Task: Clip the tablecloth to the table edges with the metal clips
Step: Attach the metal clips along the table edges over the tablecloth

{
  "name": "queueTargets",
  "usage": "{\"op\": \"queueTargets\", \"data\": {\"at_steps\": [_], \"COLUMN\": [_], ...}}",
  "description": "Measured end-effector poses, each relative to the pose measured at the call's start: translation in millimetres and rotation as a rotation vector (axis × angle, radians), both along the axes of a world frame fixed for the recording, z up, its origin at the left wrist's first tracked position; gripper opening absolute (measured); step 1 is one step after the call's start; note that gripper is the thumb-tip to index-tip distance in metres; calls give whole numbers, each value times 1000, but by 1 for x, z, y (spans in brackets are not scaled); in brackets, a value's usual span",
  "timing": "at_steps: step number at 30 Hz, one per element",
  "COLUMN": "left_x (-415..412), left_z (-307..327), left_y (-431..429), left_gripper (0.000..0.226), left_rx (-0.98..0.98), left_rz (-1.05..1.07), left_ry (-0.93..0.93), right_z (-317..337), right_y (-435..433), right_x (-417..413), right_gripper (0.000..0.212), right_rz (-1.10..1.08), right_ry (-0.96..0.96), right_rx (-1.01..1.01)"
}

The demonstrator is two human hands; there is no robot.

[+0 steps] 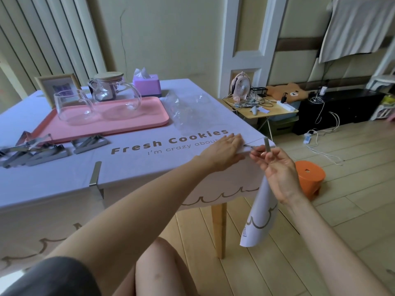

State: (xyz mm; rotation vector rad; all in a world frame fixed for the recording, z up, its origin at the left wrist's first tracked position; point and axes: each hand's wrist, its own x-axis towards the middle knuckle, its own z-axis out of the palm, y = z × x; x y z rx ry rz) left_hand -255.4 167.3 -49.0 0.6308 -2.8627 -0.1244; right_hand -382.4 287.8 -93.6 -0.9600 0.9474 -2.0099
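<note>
While our left grip [222, 152] lies flat, fingers straight, pressing the tablecloth [149, 165] onto the counter [219, 227] by its near right corner, our right grip [277, 167] pinches a metal clip [267, 145] at that corner's edge. One fastened clip [96, 176] straddles the near edge; spare clips [36, 151] lie heaped at the left, beside the pink tray [149, 116].

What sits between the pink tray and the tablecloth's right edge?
Crumpled clear plastic wrap lies on the tablecloth right of the pink tray, per the head view.
</note>
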Motion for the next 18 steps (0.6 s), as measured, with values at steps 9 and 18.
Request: {"op": "queueTargets", "data": {"at_steps": [9, 18], "left_x": [1, 1], "left_z": [0, -1], "left_y": [-2, -1], "left_gripper": [38, 42], "left_rx": [30, -47], "left_rz": [-53, -75], "left_ry": [113, 62], "right_z": [-17, -39], "right_y": [10, 4], "right_x": [3, 12], "right_gripper": [48, 22], "right_rz": [-141, -237], "right_ry": [227, 202], "right_rx": [70, 168]}}
